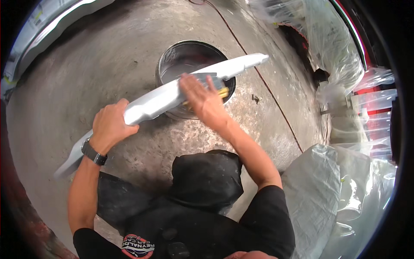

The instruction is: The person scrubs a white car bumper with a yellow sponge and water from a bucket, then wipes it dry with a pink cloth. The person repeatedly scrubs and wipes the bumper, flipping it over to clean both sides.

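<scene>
A long, narrow silver-white panel, probably a piece of car trim, lies slantwise across the picture, its right end farther away. My left hand is wrapped round its lower left part, with the thumb on the near edge. My right hand, blurred by motion, presses a grey pad with yellow along its near side against the panel. The palm and fingers hide part of the pad, so its exact kind does not show. Under the panel stands a round dark metal bucket, partly covered by the panel and hand.
On the concrete floor, a thin dark red hose or cord runs past the bucket. Clear plastic sheeting hangs over a red vehicle at the right. A greyish-green cover bulges nearby. A pale curved panel borders the far left.
</scene>
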Demonstrator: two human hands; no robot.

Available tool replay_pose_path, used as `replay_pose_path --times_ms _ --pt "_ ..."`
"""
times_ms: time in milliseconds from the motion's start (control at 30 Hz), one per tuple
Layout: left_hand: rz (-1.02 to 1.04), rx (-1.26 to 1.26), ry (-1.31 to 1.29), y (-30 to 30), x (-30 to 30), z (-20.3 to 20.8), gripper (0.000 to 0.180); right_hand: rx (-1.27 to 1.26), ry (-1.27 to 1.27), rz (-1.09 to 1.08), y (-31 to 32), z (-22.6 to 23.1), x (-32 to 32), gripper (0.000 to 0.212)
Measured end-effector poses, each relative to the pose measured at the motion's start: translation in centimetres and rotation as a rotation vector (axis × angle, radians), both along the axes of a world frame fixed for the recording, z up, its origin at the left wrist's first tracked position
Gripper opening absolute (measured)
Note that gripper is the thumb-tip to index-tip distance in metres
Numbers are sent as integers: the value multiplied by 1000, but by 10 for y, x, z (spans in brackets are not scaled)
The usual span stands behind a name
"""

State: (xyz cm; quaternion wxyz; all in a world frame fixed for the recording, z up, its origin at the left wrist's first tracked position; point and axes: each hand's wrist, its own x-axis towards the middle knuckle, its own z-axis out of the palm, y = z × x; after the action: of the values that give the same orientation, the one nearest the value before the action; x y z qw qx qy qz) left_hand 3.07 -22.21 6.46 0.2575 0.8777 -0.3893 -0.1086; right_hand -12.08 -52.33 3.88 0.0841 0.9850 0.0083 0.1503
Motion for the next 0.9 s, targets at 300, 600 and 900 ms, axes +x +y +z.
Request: replay_pose_path --times_ms 300,600,900 --pt "-93 100 197 -9 17 -9 54 22 7 -59 -22 -14 -24 64" --pt "-151 86 185 -15 17 -10 55 -135 52 -258 -51 -5 -16 60" --pt "-167 74 -72 -10 6 -12 110 602 38 180 38 30 -51 78"
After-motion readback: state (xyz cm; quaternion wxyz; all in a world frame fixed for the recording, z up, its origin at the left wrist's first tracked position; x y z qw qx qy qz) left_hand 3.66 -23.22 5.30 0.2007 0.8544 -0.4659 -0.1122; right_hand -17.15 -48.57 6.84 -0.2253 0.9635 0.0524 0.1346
